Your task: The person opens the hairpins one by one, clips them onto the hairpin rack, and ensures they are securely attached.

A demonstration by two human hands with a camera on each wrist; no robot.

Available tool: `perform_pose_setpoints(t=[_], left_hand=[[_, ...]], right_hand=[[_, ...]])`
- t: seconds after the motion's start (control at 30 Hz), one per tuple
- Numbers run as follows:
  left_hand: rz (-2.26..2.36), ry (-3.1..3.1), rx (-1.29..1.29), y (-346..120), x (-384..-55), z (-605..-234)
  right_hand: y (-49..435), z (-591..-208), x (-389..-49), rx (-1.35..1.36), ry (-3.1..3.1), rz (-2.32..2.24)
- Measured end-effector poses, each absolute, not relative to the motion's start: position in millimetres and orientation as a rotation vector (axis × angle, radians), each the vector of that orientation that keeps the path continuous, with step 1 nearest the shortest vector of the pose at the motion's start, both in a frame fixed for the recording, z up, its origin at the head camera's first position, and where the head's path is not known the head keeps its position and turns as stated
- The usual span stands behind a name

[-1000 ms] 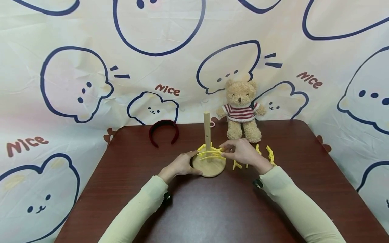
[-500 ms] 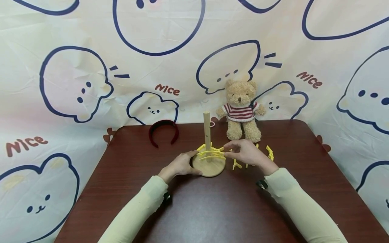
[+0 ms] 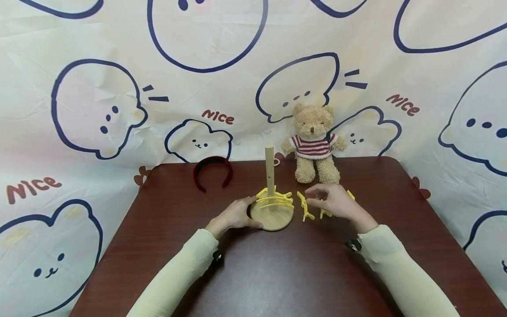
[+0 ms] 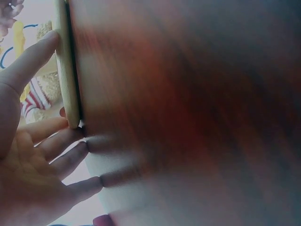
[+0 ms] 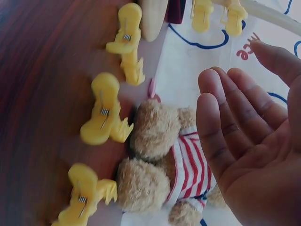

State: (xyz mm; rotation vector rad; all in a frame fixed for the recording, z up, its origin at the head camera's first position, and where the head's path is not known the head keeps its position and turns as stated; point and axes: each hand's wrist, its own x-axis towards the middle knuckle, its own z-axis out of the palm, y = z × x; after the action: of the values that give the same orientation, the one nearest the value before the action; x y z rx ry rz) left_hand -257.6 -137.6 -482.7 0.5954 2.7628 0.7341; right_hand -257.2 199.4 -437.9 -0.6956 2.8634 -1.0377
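Head view shows a wooden stand (image 3: 272, 221), its post upright, on the desk (image 3: 257, 273), with yellow pieces (image 3: 287, 196) around the post's foot, above the round base. The left hand (image 3: 233, 214) holds that base at its left side, thumb and fingers spread around the rim. The right hand (image 3: 336, 201) hovers with thumb and fingers parted, gripping nothing visible, near three loose yellow clips (image 5: 104, 111). Behind sit a teddy bear (image 3: 313, 147) and, farther left, a dark red headband (image 3: 213, 160), before a cartoon-printed backdrop (image 3: 237, 92).
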Motion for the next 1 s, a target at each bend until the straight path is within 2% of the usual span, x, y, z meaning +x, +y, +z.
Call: perform_pose_setpoints(t=[0.63,1.0], left_hand=[[0.733,2.759,0.606,-137.7,-257.0,-482.1],[0.745,2.753,0.589,-137.7,-256.9,-481.4]], right_hand=[[255.7,-450.6,-245.5,-0.564,2.932,-1.042],[288.2,-456.9,-238.9,-0.389,2.98,-0.974]])
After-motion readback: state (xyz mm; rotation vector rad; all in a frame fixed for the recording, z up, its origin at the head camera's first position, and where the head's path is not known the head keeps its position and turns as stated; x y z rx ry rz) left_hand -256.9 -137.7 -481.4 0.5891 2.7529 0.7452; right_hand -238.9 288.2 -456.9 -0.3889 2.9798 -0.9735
